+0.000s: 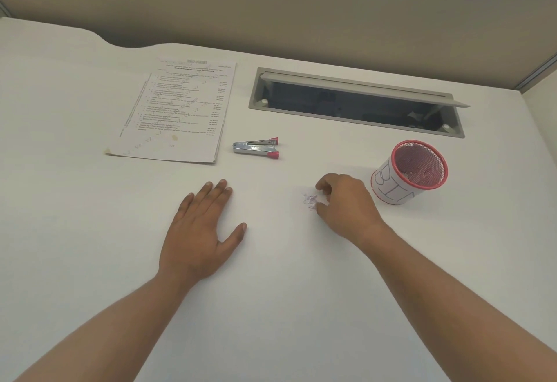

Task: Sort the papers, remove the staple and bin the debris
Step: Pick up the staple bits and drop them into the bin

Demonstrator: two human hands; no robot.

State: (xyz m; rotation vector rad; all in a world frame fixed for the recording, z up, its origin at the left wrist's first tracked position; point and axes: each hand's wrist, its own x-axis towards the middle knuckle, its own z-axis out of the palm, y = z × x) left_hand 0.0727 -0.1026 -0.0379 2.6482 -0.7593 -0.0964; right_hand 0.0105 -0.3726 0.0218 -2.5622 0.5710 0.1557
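Note:
A stack of printed papers (177, 112) lies on the white desk (90, 231) at the back left. To its right rests a silver staple remover (256, 148) with red tips. A red mesh cup labelled BIN (411, 172) stands at the right. A small heap of torn paper debris (311, 200) lies in the middle of the desk. My right hand (346, 203) curls around the heap, fingertips touching it. My left hand (205, 231) lies flat on the desk, palm down, fingers apart, holding nothing.
A grey cable hatch (355, 101) with its lid raised is set into the desk behind the bin. A beige partition wall (271, 5) runs along the desk's far edge.

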